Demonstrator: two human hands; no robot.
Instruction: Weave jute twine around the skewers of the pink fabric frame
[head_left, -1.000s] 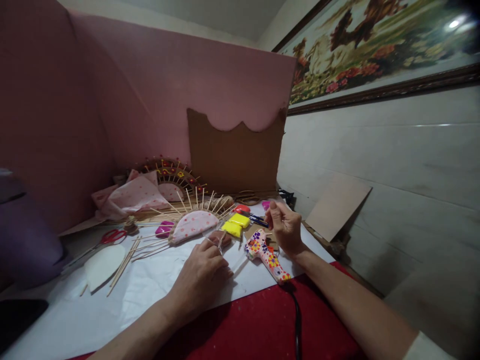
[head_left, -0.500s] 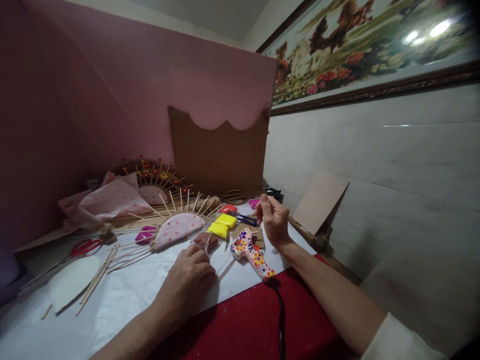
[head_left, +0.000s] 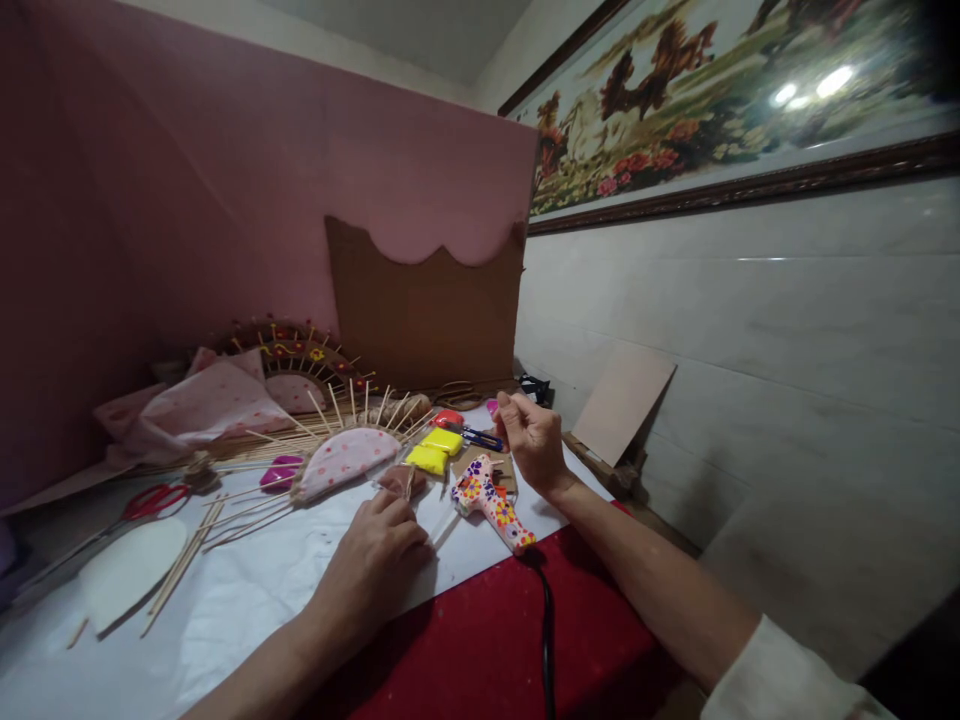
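My left hand [head_left: 371, 556] lies on the white paper [head_left: 247, 590] with its fingers curled, pinching a thin wooden stick near a small brown piece [head_left: 401, 480]. Just beyond it lies a pink flowered half-round piece [head_left: 343, 458] with sticks fanning out of it. My right hand [head_left: 531, 438] is raised above the table with its fingers pinched together; what they hold is too small to make out. A flower-patterned glue gun [head_left: 491, 503] lies between my hands, its black cord running toward me.
Yellow blocks [head_left: 435, 450], a blue-handled tool [head_left: 480, 437], red scissors [head_left: 154, 500], loose sticks [head_left: 184, 560] and a white oval cut-out [head_left: 127, 572] lie on the table. A finished stick fan [head_left: 296, 360] and pink cloth [head_left: 199, 405] sit at the back. Brown cardboard [head_left: 424, 310] leans on a pink board.
The view has swung to the right, so everything sits further left in the picture. My right hand has risen slightly. My left hand stays on the paper.
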